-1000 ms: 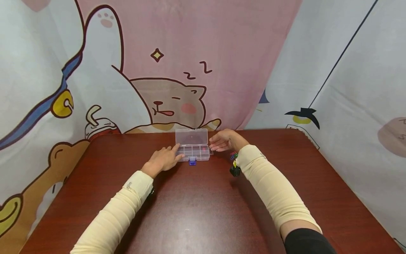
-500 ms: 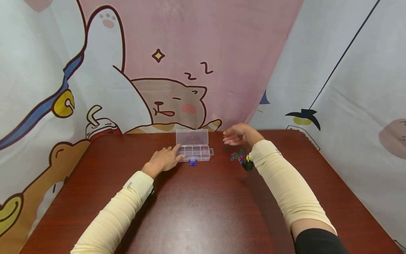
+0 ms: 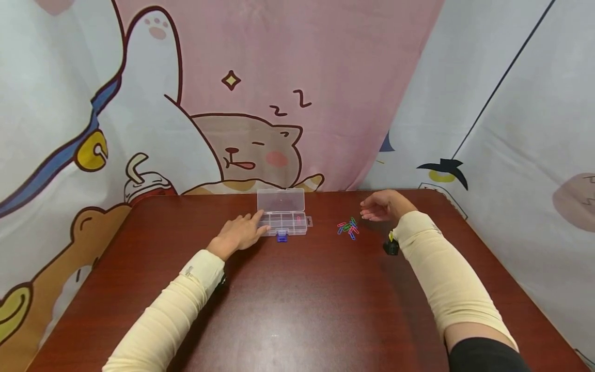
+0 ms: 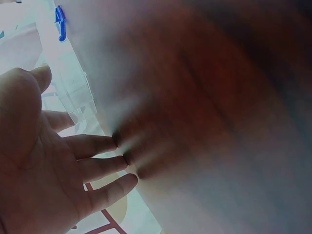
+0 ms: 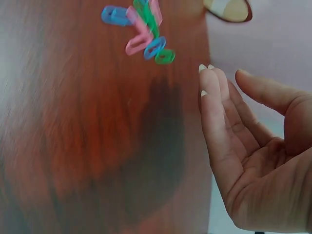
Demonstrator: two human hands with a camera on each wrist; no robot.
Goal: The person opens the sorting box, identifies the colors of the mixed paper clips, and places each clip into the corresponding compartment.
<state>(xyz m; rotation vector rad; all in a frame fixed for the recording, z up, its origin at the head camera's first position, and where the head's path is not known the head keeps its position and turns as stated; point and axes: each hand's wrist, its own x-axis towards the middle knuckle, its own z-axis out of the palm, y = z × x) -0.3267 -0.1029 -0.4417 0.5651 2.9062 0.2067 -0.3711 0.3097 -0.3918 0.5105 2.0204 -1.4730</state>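
A clear plastic compartment box [image 3: 293, 232] stands with its lid raised near the far edge of the table. One pinkish-red paper clip [image 3: 299, 219] lies in a right-hand compartment. My left hand [image 3: 238, 233] rests at the box's left end, its thumb and index finger against it; the left wrist view shows the fingers [image 4: 102, 168] spread and fairly straight. To the right of the box lies a loose pile of coloured paper clips [image 3: 347, 227]. Just right of that pile hovers my right hand [image 3: 388, 205], fingers slightly bent, nothing in its grasp in the right wrist view.
The box's blue latch [image 3: 282, 237] hangs at its front. Dark reddish wood makes up the tabletop [image 3: 279, 310]. A printed cartoon curtain [image 3: 353, 103] rises directly behind the far edge and along the sides.
My right hand has moved right, from beside the box to past the paper clip pile, which is now uncovered. The left hand has stayed at the box.
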